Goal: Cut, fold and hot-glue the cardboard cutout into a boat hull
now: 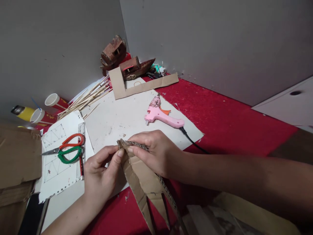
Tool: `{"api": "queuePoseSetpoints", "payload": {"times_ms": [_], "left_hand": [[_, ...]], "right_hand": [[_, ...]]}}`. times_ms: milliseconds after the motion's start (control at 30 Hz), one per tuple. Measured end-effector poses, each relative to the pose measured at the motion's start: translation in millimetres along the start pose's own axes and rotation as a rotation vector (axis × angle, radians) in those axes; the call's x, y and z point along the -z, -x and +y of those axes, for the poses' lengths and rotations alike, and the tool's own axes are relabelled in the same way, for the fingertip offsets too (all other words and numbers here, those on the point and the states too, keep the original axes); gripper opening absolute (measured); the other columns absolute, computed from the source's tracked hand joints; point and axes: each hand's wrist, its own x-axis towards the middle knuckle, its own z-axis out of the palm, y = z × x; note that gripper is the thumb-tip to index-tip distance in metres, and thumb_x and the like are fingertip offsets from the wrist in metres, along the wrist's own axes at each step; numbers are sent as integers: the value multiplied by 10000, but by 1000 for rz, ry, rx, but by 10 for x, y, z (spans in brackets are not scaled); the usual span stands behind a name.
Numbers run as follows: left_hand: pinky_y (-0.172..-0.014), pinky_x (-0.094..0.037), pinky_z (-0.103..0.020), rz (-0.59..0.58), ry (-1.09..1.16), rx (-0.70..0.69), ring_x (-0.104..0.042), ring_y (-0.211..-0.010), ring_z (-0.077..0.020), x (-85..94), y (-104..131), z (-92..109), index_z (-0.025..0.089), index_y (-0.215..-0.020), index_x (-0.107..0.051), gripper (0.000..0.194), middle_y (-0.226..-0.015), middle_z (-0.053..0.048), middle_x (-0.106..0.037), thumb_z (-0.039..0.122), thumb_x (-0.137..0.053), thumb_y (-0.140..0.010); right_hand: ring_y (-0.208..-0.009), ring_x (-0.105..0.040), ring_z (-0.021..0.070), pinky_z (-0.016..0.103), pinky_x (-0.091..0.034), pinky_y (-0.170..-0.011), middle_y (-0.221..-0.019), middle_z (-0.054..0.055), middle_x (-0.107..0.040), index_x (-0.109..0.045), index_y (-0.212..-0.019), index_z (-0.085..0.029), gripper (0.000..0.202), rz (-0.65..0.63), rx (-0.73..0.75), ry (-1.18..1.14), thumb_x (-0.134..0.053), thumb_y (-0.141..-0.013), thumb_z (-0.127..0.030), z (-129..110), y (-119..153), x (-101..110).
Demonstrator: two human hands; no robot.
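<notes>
My left hand and my right hand pinch the pointed tip of a brown cardboard boat hull between them, just above a white sheet on the red table. The hull's two side strips meet at the tip under my fingers and spread apart toward me. Left thumb and fingers press one side; right fingers press the other.
A pink glue gun with a black cord lies just beyond my hands. Scissors with red and green handles rest on a drawn template at left. Wooden skewers, paper cups, an L-shaped cardboard piece and brown model boats sit near the wall.
</notes>
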Motion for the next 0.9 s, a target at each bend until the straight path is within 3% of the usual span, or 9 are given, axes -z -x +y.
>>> {"api": "queuePoseSetpoints", "payload": {"times_ms": [333, 600, 767, 900], "left_hand": [[-641, -570, -217, 67, 37, 36, -704, -690, -145, -8, 6, 46, 205, -902, -761, 108, -819, -2, -781, 239, -683, -836], [-669, -549, -223, 106, 120, 52, -678, -736, -138, 4, 17, -46, 216, -946, -756, 196, -835, -13, -755, 305, -583, -919], [-743, -551, -238, 189, 141, 86, -683, -812, -140, 28, 5, -69, 248, -969, -759, 148, -923, -12, -752, 288, -648, -881], [-717, -565, -219, 232, 57, 53, -694, -760, -126, 37, -10, 8, 240, -928, -755, 153, -871, 12, -760, 214, -757, -778]], "right_hand": [[-625, -442, 102, 217, -365, -588, -620, -42, -480, -620, -719, -145, 202, 30, -60, -116, -553, -894, -220, -33, -31, -8], [-647, -423, 105, 216, -361, -583, -656, -38, -459, -610, -755, -152, 172, 28, -82, -192, -550, -894, -235, 7, -48, -3], [-667, -440, 110, 226, -379, -613, -678, -30, -481, -629, -777, -146, 173, 28, -93, -228, -552, -896, -245, 1, -60, -5], [-690, -475, 114, 223, -403, -640, -696, -25, -521, -648, -805, -144, 155, 23, -74, -226, -546, -896, -216, -11, -54, -13]]}}
